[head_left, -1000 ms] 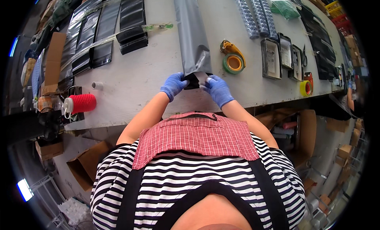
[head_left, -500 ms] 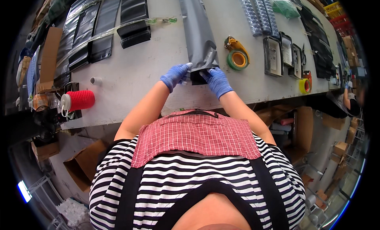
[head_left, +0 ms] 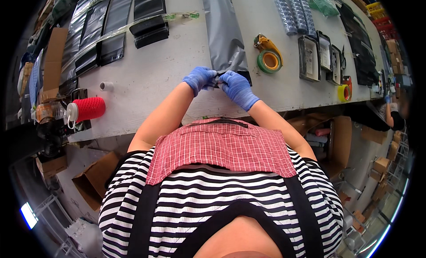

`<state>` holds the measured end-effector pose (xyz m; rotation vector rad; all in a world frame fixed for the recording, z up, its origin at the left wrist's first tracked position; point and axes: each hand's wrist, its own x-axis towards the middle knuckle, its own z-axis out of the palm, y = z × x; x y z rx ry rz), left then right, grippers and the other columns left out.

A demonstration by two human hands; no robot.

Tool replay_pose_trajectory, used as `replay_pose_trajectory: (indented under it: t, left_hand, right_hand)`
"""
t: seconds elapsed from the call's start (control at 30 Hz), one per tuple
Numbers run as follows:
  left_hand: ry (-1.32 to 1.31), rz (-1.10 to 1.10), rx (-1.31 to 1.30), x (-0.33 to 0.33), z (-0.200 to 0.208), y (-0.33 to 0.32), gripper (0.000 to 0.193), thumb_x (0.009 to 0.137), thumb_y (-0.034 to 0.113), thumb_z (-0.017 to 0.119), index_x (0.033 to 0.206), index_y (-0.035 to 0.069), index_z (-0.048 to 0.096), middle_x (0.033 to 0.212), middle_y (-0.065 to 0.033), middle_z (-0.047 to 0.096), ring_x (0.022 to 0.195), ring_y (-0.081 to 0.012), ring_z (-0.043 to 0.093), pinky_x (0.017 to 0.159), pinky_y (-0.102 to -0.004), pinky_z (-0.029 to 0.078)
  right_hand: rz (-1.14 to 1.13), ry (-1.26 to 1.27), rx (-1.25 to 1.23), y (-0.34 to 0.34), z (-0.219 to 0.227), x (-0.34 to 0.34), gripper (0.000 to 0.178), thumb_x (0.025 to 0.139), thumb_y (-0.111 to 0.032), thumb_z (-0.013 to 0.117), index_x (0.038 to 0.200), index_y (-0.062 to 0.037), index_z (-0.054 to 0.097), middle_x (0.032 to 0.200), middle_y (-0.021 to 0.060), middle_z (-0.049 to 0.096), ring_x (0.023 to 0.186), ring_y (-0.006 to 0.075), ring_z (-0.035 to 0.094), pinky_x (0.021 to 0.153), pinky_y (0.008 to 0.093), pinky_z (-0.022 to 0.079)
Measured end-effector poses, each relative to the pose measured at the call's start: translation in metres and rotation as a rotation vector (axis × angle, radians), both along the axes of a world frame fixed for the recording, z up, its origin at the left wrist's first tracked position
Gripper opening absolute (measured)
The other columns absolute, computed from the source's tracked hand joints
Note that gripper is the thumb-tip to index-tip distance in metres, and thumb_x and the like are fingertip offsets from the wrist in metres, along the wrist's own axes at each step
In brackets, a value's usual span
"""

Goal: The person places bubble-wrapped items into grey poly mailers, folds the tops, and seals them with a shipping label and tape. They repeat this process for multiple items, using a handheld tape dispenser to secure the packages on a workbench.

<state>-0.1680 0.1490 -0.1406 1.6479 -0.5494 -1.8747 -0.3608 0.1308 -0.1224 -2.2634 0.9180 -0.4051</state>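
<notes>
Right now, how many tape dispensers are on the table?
2: the yellow dispenser right of the grey bag, and the red dispenser farther right, near the edge of the table. Others may be hidden.

We looked down through a head-worn fisheye camera, the left of two set side by side. Our view was upright and unmirrored, facing down and forward. Nearest to us, the shirt filled the lower middle, with the apron just above it. The forearms led up to the left hand and the right hand, farther off, above the centre of our view. Beyond them the bench reached away to the top edge, while the floor showed lower down at both sides. We took in a wide round field, with dark margins left and right.
</notes>
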Motion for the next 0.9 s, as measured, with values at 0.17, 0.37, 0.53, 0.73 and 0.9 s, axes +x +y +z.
replay_pose_trajectory:
  t: [0.17, 0.37, 0.53, 0.73, 0.9]
  left_hand:
    - [-0.047, -0.006, -0.050, 0.005, -0.013, 0.003, 0.021, 0.098, 0.024, 0.056, 0.098, 0.006, 0.068, 0.084, -0.0069, 0.070, 0.070, -0.0170, 0.068, 0.056, -0.0288, 0.054]
    - [-0.521, -0.330, -0.297, 0.033, 0.016, -0.009, 0.023, 0.093, 0.020, 0.057, 0.111, 0.008, 0.063, 0.102, -0.0120, 0.068, 0.092, -0.0218, 0.066, 0.075, -0.0364, 0.053]
    - [-1.572, -0.844, -1.200, 0.045, 0.029, -0.049, 0.064, 0.084, 0.011, 0.055, 0.147, 0.019, 0.040, 0.153, -0.0104, 0.039, 0.143, -0.0272, 0.035, 0.117, -0.0475, 0.027]
    - [-1.436, -0.980, -1.398, 0.041, -0.002, -0.101, 0.065, 0.088, 0.012, 0.055, 0.150, 0.021, 0.037, 0.158, -0.0035, 0.031, 0.147, -0.0239, 0.026, 0.119, -0.0483, 0.022]
    - [-1.501, -0.898, -1.316, 0.049, -0.009, -0.116, 0.064, 0.088, 0.012, 0.056, 0.149, 0.023, 0.038, 0.158, -0.0038, 0.032, 0.147, -0.0252, 0.028, 0.118, -0.0482, 0.024]
  right_hand:
    - [0.129, -0.017, 0.042, 0.021, 0.009, -0.043, 0.010, 0.084, -0.016, 0.064, 0.088, -0.0067, 0.063, 0.090, 0.0143, 0.063, 0.089, 0.0351, 0.062, 0.076, 0.0425, 0.051]
    - [0.232, 1.117, 0.701, 0.096, -0.050, -0.252, 0.038, 0.090, -0.029, 0.056, 0.118, -0.0058, 0.068, 0.126, 0.0205, 0.062, 0.116, 0.0366, 0.060, 0.099, 0.0425, 0.047]
    - [-0.210, 0.765, 0.219, 0.022, 0.023, -0.198, 0.030, 0.086, -0.027, 0.062, 0.109, -0.0075, 0.067, 0.096, 0.0198, 0.067, 0.090, 0.0403, 0.063, 0.081, 0.0474, 0.052]
    - [0.051, 0.193, -0.638, -0.072, 0.002, -0.080, 0.038, 0.080, -0.007, 0.061, 0.118, -0.0141, 0.062, 0.124, 0.0042, 0.059, 0.119, 0.0248, 0.053, 0.100, 0.0391, 0.041]
    - [0.181, 0.023, -0.640, -0.103, -0.013, -0.049, 0.020, 0.081, -0.010, 0.065, 0.101, -0.0104, 0.070, 0.114, 0.0040, 0.066, 0.113, 0.0235, 0.058, 0.099, 0.0377, 0.043]
